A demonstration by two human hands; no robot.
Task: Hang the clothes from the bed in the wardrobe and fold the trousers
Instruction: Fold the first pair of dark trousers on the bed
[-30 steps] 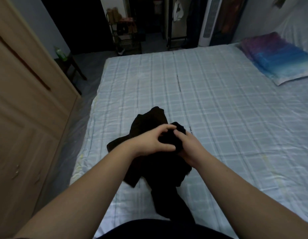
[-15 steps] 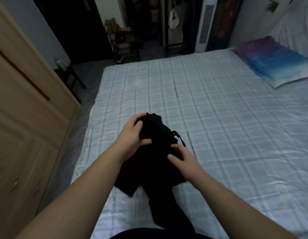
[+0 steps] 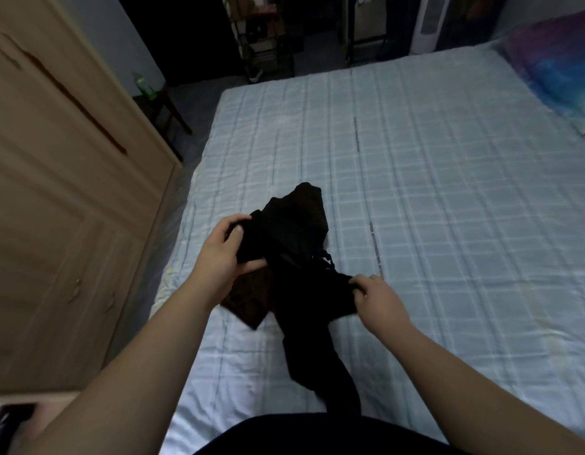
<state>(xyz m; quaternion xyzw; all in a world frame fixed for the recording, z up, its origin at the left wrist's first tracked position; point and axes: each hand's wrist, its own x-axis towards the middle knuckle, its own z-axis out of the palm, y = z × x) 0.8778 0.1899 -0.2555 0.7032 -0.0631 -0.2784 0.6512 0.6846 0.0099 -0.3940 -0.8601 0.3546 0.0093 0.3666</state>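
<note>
Head camera, looking down over a bed (image 3: 415, 165) with a pale checked sheet. One black garment (image 3: 294, 257), probably the trousers, lies crumpled on the near left part of the bed, just in front of the person. Its long axis runs toward and away from the person: a bunched end points up the bed, and one dark leg trails back to the near edge. Two bare hands hold it. The left hand (image 3: 223, 254) has fingers and thumb curled round a fold on the garment's left side. The right hand (image 3: 376, 295) pinches an edge on its right side, lower and nearer the person. The hands are apart, with cloth stretched between them. One wooden wardrobe (image 3: 64, 192) stands left of the bed, doors closed. One pillow (image 3: 560, 70) lies at the bed's far right corner. Spreading the garment flat looks like the coming move.
</note>
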